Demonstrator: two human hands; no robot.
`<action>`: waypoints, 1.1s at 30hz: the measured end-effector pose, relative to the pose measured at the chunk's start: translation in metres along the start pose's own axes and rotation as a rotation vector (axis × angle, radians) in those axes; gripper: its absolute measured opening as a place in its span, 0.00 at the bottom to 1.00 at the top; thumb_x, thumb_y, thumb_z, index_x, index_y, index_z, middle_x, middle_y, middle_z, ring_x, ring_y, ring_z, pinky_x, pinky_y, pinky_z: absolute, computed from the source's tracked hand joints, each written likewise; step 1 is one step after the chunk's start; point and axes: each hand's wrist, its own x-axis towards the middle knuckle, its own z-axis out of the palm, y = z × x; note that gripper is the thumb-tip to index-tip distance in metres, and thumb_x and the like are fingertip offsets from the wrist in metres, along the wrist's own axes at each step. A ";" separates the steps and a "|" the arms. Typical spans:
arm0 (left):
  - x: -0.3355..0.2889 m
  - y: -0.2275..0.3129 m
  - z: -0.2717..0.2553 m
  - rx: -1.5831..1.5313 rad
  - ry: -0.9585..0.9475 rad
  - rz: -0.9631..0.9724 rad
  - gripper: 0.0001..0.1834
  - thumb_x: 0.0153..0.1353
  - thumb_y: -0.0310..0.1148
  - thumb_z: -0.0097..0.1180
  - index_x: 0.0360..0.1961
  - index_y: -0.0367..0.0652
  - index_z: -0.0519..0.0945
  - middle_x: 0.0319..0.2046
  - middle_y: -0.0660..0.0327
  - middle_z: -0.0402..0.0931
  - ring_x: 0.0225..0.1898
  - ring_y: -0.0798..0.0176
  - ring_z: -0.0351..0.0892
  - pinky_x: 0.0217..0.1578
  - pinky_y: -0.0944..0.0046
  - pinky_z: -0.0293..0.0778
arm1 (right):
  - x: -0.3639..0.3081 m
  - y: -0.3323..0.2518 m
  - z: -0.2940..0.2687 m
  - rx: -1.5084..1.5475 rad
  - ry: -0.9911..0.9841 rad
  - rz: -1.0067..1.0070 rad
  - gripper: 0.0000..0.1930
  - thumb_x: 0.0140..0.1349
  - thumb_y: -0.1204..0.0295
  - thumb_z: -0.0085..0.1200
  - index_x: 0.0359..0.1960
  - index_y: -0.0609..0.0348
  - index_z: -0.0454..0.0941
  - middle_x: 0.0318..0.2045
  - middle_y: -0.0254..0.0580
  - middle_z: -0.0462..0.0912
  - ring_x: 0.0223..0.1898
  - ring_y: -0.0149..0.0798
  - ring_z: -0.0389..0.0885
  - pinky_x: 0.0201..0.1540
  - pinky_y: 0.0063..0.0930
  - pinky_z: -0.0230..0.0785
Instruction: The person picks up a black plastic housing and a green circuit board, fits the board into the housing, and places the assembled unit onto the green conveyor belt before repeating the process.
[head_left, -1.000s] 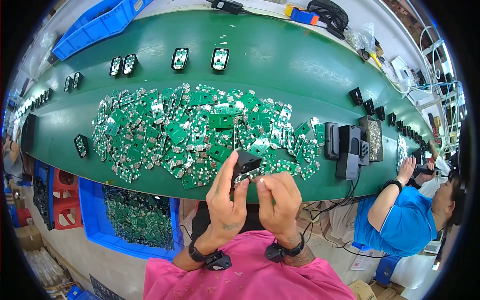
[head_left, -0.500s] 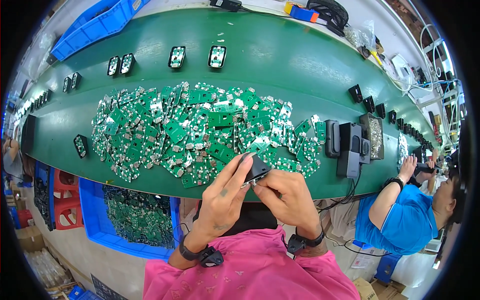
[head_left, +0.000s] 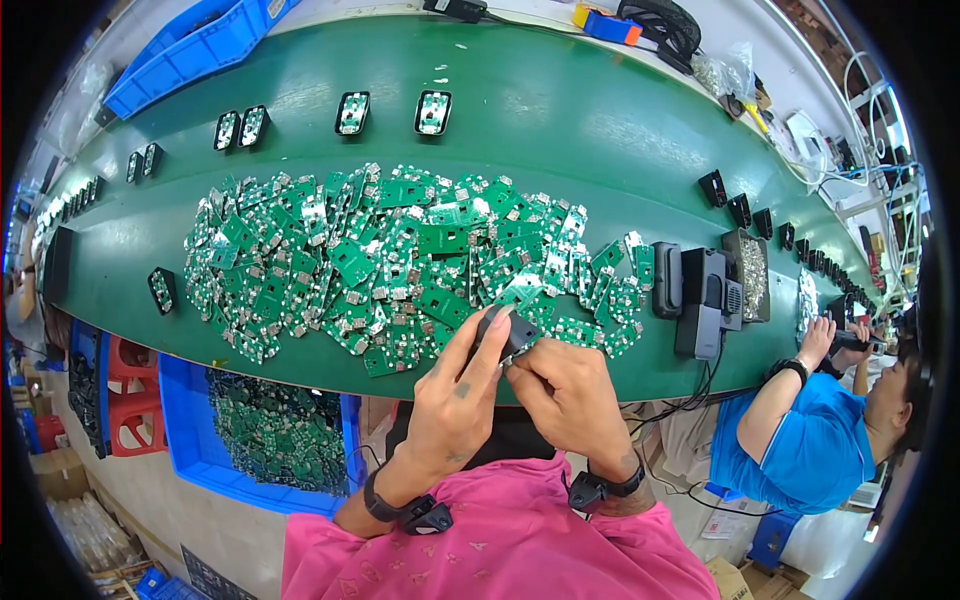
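Observation:
My left hand (head_left: 452,405) is closed around a small black plastic housing (head_left: 517,336), just over the near edge of the green table. The fingers of my right hand (head_left: 570,395) are curled and pressed together against the housing's lower right edge; whatever they pinch is hidden. Just beyond my hands spreads a large heap of green circuit boards (head_left: 350,262), some with silver metal parts. Farther back, open black housings (head_left: 433,113) with boards inside stand on the table. Another such housing (head_left: 161,291) lies left of the heap.
Black charger-like devices (head_left: 700,315) with cables stand right of the heap, beside a tray of small metal parts (head_left: 748,275). A blue crate of boards (head_left: 275,440) sits below the table at left. To the right works a person in blue (head_left: 800,430). A blue bin (head_left: 190,55) is far left.
The black housing has turned and shifted slightly left in my left hand. My right hand stays at its edge, with its fingers curled in a little more.

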 end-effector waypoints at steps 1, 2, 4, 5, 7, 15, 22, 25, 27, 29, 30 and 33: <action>-0.002 0.000 0.000 0.006 0.006 -0.032 0.31 0.57 0.14 0.55 0.64 0.37 0.70 0.57 0.41 0.72 0.50 0.40 0.80 0.45 0.54 0.80 | 0.001 0.002 0.002 0.008 -0.006 -0.008 0.03 0.55 0.78 0.58 0.26 0.64 0.78 0.21 0.44 0.77 0.20 0.45 0.76 0.23 0.36 0.65; -0.005 -0.001 0.000 0.016 0.015 -0.066 0.30 0.57 0.15 0.55 0.64 0.36 0.70 0.57 0.40 0.71 0.50 0.40 0.80 0.45 0.54 0.80 | 0.002 0.005 0.005 0.009 -0.029 -0.001 0.03 0.55 0.78 0.58 0.26 0.65 0.78 0.22 0.45 0.77 0.21 0.47 0.77 0.25 0.37 0.66; -0.012 -0.001 -0.004 0.028 0.008 -0.184 0.29 0.58 0.17 0.54 0.63 0.37 0.71 0.58 0.42 0.73 0.56 0.39 0.76 0.54 0.54 0.74 | 0.006 0.000 0.010 0.041 -0.075 -0.037 0.03 0.55 0.78 0.57 0.26 0.65 0.78 0.22 0.47 0.78 0.22 0.48 0.77 0.26 0.38 0.67; -0.015 -0.006 -0.001 0.068 0.012 -0.122 0.31 0.58 0.18 0.53 0.65 0.36 0.69 0.57 0.40 0.72 0.52 0.38 0.77 0.47 0.54 0.79 | 0.005 -0.001 0.008 0.011 -0.097 -0.006 0.03 0.56 0.78 0.56 0.26 0.65 0.78 0.23 0.49 0.78 0.23 0.51 0.78 0.27 0.40 0.68; -0.020 -0.006 -0.005 -0.070 -0.009 -0.290 0.28 0.62 0.23 0.53 0.65 0.39 0.70 0.59 0.44 0.72 0.59 0.40 0.72 0.58 0.53 0.71 | 0.007 -0.003 0.014 -0.016 -0.130 0.041 0.03 0.57 0.78 0.55 0.27 0.65 0.77 0.24 0.52 0.78 0.24 0.54 0.78 0.27 0.41 0.68; -0.015 -0.015 -0.012 -0.369 -0.044 -0.371 0.31 0.67 0.28 0.48 0.71 0.46 0.61 0.63 0.47 0.67 0.59 0.43 0.72 0.60 0.54 0.68 | -0.005 0.004 0.025 0.291 0.183 0.413 0.06 0.65 0.76 0.53 0.37 0.69 0.75 0.23 0.35 0.79 0.21 0.24 0.72 0.24 0.20 0.63; -0.006 -0.011 -0.039 -0.604 -0.254 -0.546 0.31 0.60 0.25 0.56 0.66 0.49 0.67 0.47 0.50 0.75 0.33 0.61 0.82 0.36 0.62 0.78 | -0.010 0.023 0.028 0.633 0.203 0.444 0.07 0.69 0.75 0.51 0.33 0.64 0.71 0.21 0.36 0.76 0.17 0.25 0.74 0.20 0.16 0.67; -0.005 -0.017 -0.033 -0.566 -0.263 -0.440 0.32 0.55 0.21 0.60 0.62 0.48 0.69 0.44 0.52 0.79 0.35 0.61 0.82 0.32 0.63 0.78 | -0.016 0.018 0.033 0.670 0.289 0.394 0.05 0.65 0.77 0.54 0.35 0.65 0.72 0.22 0.35 0.76 0.18 0.25 0.74 0.21 0.15 0.67; -0.006 -0.018 -0.028 -0.585 -0.206 -0.428 0.32 0.54 0.20 0.60 0.62 0.47 0.69 0.45 0.53 0.78 0.36 0.62 0.82 0.33 0.64 0.79 | -0.023 0.014 0.038 0.674 0.350 0.300 0.06 0.61 0.79 0.58 0.36 0.67 0.74 0.25 0.37 0.77 0.20 0.26 0.75 0.22 0.16 0.68; -0.008 -0.019 -0.024 -0.596 -0.151 -0.435 0.33 0.53 0.18 0.61 0.62 0.46 0.69 0.49 0.54 0.77 0.41 0.65 0.80 0.36 0.65 0.80 | -0.022 0.012 0.035 0.646 0.233 0.278 0.05 0.61 0.79 0.58 0.34 0.68 0.75 0.25 0.38 0.78 0.20 0.26 0.75 0.22 0.16 0.68; -0.009 -0.020 -0.023 -0.596 -0.153 -0.431 0.33 0.53 0.18 0.61 0.62 0.46 0.69 0.49 0.54 0.77 0.41 0.65 0.80 0.36 0.65 0.80 | -0.021 0.010 0.035 0.617 0.116 0.259 0.05 0.62 0.79 0.57 0.31 0.69 0.76 0.26 0.39 0.79 0.20 0.26 0.75 0.23 0.16 0.68; -0.015 -0.021 -0.019 -0.538 -0.189 -0.443 0.32 0.54 0.19 0.62 0.62 0.47 0.70 0.52 0.53 0.75 0.43 0.64 0.80 0.35 0.66 0.80 | -0.022 0.017 0.035 0.618 0.203 0.319 0.10 0.64 0.76 0.56 0.24 0.65 0.74 0.19 0.38 0.77 0.15 0.25 0.71 0.17 0.17 0.62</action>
